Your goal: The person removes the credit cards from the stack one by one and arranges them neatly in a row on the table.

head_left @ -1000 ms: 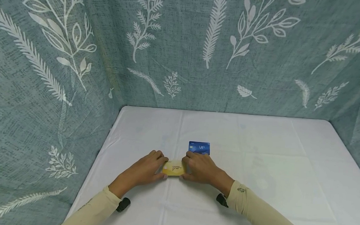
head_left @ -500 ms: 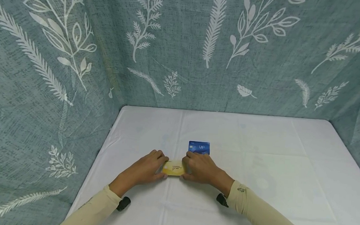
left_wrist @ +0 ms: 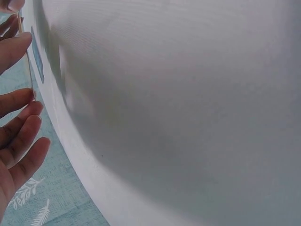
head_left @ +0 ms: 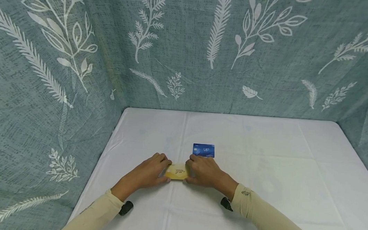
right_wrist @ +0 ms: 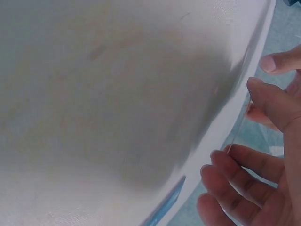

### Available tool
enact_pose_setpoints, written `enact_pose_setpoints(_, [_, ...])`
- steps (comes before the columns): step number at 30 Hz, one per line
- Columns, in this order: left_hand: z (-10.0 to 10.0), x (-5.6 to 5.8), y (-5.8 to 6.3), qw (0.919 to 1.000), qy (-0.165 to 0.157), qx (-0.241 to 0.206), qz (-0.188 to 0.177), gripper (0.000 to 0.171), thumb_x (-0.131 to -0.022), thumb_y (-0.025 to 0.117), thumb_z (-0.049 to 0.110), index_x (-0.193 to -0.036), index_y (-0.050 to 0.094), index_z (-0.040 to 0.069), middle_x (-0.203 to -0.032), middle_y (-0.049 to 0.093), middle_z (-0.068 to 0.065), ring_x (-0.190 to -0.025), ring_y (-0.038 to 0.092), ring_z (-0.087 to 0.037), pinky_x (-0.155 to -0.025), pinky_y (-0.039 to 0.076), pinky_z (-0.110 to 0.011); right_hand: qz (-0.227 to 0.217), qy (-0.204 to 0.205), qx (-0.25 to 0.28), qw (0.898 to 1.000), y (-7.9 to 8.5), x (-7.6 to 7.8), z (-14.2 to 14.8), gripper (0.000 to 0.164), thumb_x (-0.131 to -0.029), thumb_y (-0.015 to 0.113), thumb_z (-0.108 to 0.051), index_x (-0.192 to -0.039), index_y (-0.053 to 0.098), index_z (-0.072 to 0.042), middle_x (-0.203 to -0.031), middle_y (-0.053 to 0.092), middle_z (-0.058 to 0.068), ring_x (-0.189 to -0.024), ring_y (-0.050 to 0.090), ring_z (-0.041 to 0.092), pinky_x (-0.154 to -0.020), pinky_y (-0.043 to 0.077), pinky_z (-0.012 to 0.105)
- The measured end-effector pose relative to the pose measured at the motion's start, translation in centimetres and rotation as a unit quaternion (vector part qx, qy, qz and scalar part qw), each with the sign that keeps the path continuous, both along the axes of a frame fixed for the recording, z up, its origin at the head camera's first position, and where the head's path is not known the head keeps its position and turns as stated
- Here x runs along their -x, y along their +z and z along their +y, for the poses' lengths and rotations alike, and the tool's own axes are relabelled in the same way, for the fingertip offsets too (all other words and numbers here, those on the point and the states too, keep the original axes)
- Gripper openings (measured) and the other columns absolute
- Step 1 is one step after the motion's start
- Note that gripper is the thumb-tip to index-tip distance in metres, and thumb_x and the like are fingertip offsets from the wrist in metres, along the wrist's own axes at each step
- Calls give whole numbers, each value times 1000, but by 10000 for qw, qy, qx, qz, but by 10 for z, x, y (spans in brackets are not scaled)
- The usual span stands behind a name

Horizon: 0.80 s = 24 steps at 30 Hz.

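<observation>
The left hand (head_left: 148, 173) and right hand (head_left: 206, 171) each pinch an end of the yellow card (head_left: 177, 171) between thumb and fingers, over the counter (head_left: 281, 168). The blue card (head_left: 203, 150) lies just beyond the right hand.

- Head view: from above and farthest back, facing forward and down across the worktop (head_left: 277, 186) to the leaf-patterned curtain (head_left: 188, 84).
- Left wrist view: close in, steeply tilted, left fingers (left_wrist: 29, 134) at its left edge, worktop filling most of it.
- Right wrist view: just as close, also tilted, right fingers (right_wrist: 240, 179) at its right edge.
- All three share the yellow card (head_left: 176, 173), seen from above by the head camera and edge-on from both wrists.
</observation>
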<state>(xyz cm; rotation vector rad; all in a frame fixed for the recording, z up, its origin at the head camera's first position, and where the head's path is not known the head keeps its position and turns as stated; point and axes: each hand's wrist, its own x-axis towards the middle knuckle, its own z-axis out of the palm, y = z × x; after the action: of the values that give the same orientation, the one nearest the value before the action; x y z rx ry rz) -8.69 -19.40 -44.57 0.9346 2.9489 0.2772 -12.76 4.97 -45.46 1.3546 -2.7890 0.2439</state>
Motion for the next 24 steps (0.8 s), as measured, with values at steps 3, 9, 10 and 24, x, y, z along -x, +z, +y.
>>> enact_pose_setpoints(3, [-1, 0, -1, 10000, 8, 11, -14, 51, -86, 79, 36, -123, 64, 4, -111, 58, -5, -96, 52, -16, -83, 50, -32, 3, 10, 18, 10000, 0, 0, -1, 48, -81, 78, -54, -103, 72, -12, -88, 61, -2, -66, 46, 7, -51, 36, 19])
enact_pose_setpoints(9, [-2, 0, -2, 10000, 11, 26, 48, 51, -86, 80, 36, -122, 64, 4, -110, 58, -5, -95, 51, -16, -82, 50, -31, 67, 24, 13, 10000, -1, 1, -4, 47, -80, 79, -54, -102, 72, -12, -87, 60, -3, -67, 47, 7, -52, 37, 20])
enact_pose_setpoints(10, [-2, 0, -2, 10000, 8, 21, 56, 51, -86, 80, 36, -122, 64, 3, -110, 58, -5, -95, 51, -16, -81, 50, -31, 76, 22, 5, 10000, -1, 0, -4, 48, -81, 79, -54, -103, 73, -12, -87, 60, -3, -67, 47, 7, -52, 37, 20])
enact_pose_setpoints(24, [-4, -2, 0, 10000, 1, 12, 59, 50, -85, 81, 35, -120, 65, 3, -109, 58, -6, -95, 52, -17, -81, 50, -32, 8, -35, -129, 9999, -3, -1, -9, 49, -82, 78, -54, -107, 73, -13, -91, 62, -3, -69, 48, 6, -52, 36, 19])
